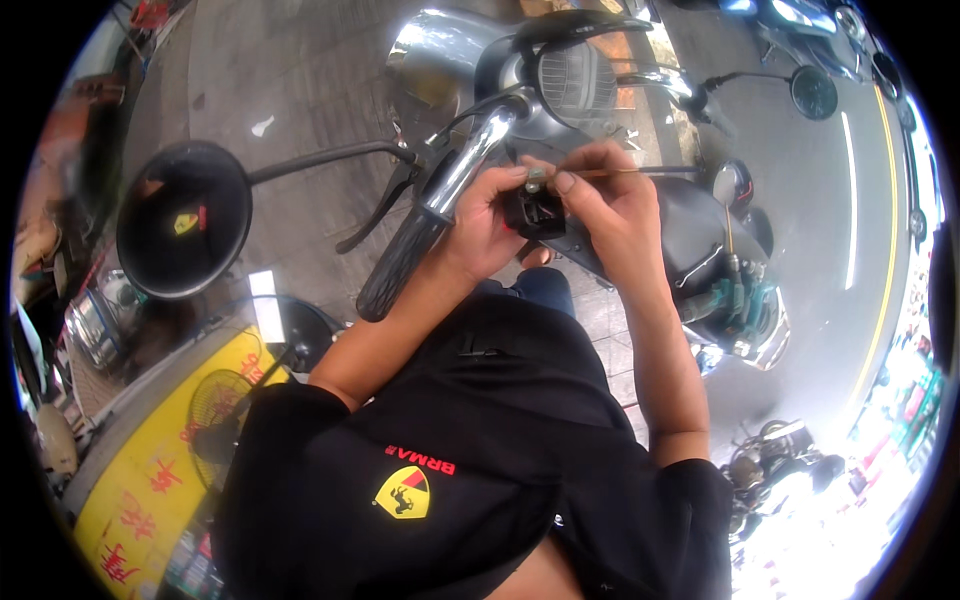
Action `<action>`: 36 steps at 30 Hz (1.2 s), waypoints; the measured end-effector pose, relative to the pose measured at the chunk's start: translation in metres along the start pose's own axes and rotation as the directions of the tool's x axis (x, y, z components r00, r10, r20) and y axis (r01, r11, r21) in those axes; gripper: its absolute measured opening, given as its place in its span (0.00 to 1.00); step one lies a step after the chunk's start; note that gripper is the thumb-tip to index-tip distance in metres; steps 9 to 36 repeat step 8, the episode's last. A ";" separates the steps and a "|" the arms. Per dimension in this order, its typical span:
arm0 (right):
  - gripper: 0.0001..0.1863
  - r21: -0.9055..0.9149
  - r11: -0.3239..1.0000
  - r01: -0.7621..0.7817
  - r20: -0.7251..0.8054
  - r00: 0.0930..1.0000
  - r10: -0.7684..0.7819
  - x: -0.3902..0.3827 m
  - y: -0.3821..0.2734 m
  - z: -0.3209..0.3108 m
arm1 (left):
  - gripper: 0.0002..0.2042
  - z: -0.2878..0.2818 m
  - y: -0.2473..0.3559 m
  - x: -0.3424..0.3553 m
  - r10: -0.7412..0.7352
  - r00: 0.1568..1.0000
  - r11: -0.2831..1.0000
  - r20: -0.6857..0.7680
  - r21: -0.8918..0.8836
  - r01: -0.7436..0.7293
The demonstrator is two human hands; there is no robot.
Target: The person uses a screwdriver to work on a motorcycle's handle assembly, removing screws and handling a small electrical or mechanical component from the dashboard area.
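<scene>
In front of my body, beside the motorcycle's left handlebar grip point(400, 262), my left hand point(487, 222) is closed around a small black housing point(538, 212). The housing's hollow side faces up, and a small metal piece point(535, 180) shows at its top edge. My right hand point(618, 205) is pinched, thumb against fingers, with a thin rod point(665, 169) running through it and out to the right. Its thumb tip is close to the housing's top edge. Fingers hide the end of the rod, so its kind cannot be made out.
A round black mirror point(185, 220) sticks out left on its stalk. The headlight point(577, 85) and chrome handlebar point(485, 150) lie ahead; the dark seat point(690, 225) is at right. Lower left are a yellow sign board point(150, 490) and a fan point(218, 415). A road point(830, 270) runs along the right.
</scene>
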State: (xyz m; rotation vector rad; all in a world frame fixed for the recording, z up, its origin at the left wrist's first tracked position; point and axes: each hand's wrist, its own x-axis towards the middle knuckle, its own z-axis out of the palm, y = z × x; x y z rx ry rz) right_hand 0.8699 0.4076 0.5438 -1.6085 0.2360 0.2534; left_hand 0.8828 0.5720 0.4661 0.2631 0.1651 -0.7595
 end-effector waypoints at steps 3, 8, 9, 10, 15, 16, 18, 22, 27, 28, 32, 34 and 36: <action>0.10 0.172 0.981 0.091 -0.087 0.993 -0.077 0.000 0.007 -0.004 | 0.17 0.001 -0.008 0.004 0.081 0.997 0.996 -0.012 0.024 -0.081; 0.14 0.289 0.952 0.105 -0.104 0.992 -0.078 -0.021 0.030 -0.009 | 0.17 -0.012 -0.009 0.010 0.117 0.975 0.993 0.191 0.010 -0.121; 0.14 0.289 0.952 0.105 -0.104 0.992 -0.078 -0.021 0.030 -0.009 | 0.17 -0.012 -0.009 0.010 0.117 0.975 0.993 0.191 0.010 -0.121; 0.14 0.289 0.952 0.105 -0.104 0.992 -0.078 -0.021 0.030 -0.009 | 0.17 -0.012 -0.009 0.010 0.117 0.975 0.993 0.191 0.010 -0.121; 0.14 0.289 0.952 0.105 -0.104 0.992 -0.078 -0.021 0.030 -0.009 | 0.17 -0.012 -0.009 0.010 0.117 0.975 0.993 0.191 0.010 -0.121; 0.14 0.289 0.952 0.105 -0.104 0.992 -0.078 -0.021 0.030 -0.009 | 0.17 -0.012 -0.009 0.010 0.117 0.975 0.993 0.191 0.010 -0.121; 0.14 0.289 0.952 0.105 -0.104 0.992 -0.078 -0.021 0.030 -0.009 | 0.17 -0.012 -0.009 0.010 0.117 0.975 0.993 0.191 0.010 -0.121; 0.14 0.289 0.952 0.105 -0.104 0.992 -0.078 -0.021 0.030 -0.009 | 0.17 -0.012 -0.009 0.010 0.117 0.975 0.993 0.191 0.010 -0.121; 0.14 0.289 0.952 0.105 -0.104 0.992 -0.078 -0.021 0.030 -0.009 | 0.17 -0.012 -0.009 0.010 0.117 0.975 0.993 0.191 0.010 -0.121; 0.14 0.289 0.952 0.105 -0.104 0.992 -0.078 -0.021 0.030 -0.009 | 0.17 -0.012 -0.009 0.010 0.117 0.975 0.993 0.191 0.010 -0.121; 0.14 0.289 0.952 0.105 -0.104 0.992 -0.078 -0.021 0.030 -0.009 | 0.17 -0.012 -0.009 0.010 0.117 0.975 0.993 0.191 0.010 -0.121; 0.14 0.289 0.952 0.105 -0.104 0.992 -0.078 -0.021 0.030 -0.009 | 0.17 -0.012 -0.009 0.010 0.117 0.975 0.993 0.191 0.010 -0.121; 0.14 0.289 0.952 0.105 -0.104 0.992 -0.078 -0.021 0.030 -0.009 | 0.17 -0.012 -0.009 0.010 0.117 0.975 0.993 0.191 0.010 -0.121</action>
